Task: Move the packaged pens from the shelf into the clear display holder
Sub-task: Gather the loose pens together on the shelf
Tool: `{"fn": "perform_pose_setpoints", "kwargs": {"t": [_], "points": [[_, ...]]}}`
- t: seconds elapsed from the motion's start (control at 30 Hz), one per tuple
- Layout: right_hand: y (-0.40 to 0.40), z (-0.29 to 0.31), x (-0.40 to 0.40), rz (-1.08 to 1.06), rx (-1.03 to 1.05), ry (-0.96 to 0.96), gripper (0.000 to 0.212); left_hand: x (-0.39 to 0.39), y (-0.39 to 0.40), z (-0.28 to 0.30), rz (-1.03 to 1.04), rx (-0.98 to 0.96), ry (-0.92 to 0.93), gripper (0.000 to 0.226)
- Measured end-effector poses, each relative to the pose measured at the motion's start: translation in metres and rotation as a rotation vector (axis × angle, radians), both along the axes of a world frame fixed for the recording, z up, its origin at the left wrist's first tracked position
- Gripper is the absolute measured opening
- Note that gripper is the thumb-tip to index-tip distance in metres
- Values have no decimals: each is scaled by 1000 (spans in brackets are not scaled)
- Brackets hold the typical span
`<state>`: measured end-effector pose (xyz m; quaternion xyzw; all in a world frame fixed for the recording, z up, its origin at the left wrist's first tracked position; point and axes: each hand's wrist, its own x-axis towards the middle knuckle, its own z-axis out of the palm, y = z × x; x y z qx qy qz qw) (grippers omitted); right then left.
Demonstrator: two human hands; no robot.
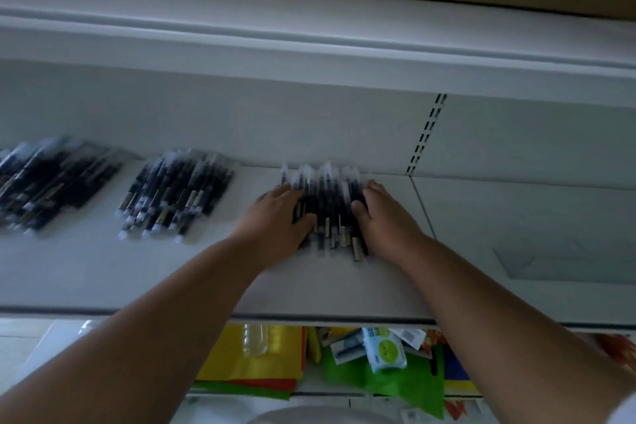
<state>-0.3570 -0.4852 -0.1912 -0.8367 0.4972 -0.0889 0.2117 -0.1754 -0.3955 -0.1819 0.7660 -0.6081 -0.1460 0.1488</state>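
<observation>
While both of your hands bracket the pile of packaged pens [327, 210] on the white shelf [172, 268], treat this as a gathering squeeze, not a lift yet. Your left hand [278, 224] lies on the pile's left side with fingers extended over the wrappers and the thumb reaching across the lower ends; your right hand [385, 217] presses the right side, thumb tucked inward against the pens. Neither hand is clenched around the bundle as far as the blurred view shows, so the hold looks like two flat palms pushing toward each other.

Judging by the uneven lower ends, the pens are staggered, and a loose squeeze would likely let the middle ones slide out. Square the ends first by nudging them against the shelf, then curl your fingers underneath from both sides before raising anything. Slick wrappers probably slip against each other, so keep the pressure sideways and even.

Two more piles, the middle pile [175, 196] and the far-left pile [51, 182], lie well apart to your left; leave them alone. A faint transparent shape [564, 263] sits on the shelf to your right, possibly the display holder, though it is too dim to confirm.
</observation>
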Motion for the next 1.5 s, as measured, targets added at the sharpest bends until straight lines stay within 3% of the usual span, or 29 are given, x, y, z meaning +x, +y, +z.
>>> {"fn": "perform_pose_setpoints", "kwargs": {"t": [0.37,0.57,0.77,0.9,1.0,1.13,1.33,1.5], "points": [[21,0,36,101,159,-175,59,22,17,0,116,-35,107,61],[26,2,74,87,89,-212,43,30,19,1,107,-67,111,56],[32,1,75,75,95,-186,59,48,36,-3,7,-84,103,65],[35,6,71,81,127,-228,66,59,44,0,-121,47,73,94],[39,11,49,177,219,-205,88,62,47,-4,-183,108,-40,112],[46,16,34,280,258,-72,121,64,43,-10,-181,33,-63,100],[51,14,42,270,142,-62,115,68,40,-12,-192,-13,-69,82],[45,13,40,286,63,-20,114,71,43,-11,-205,23,-33,100]]}}
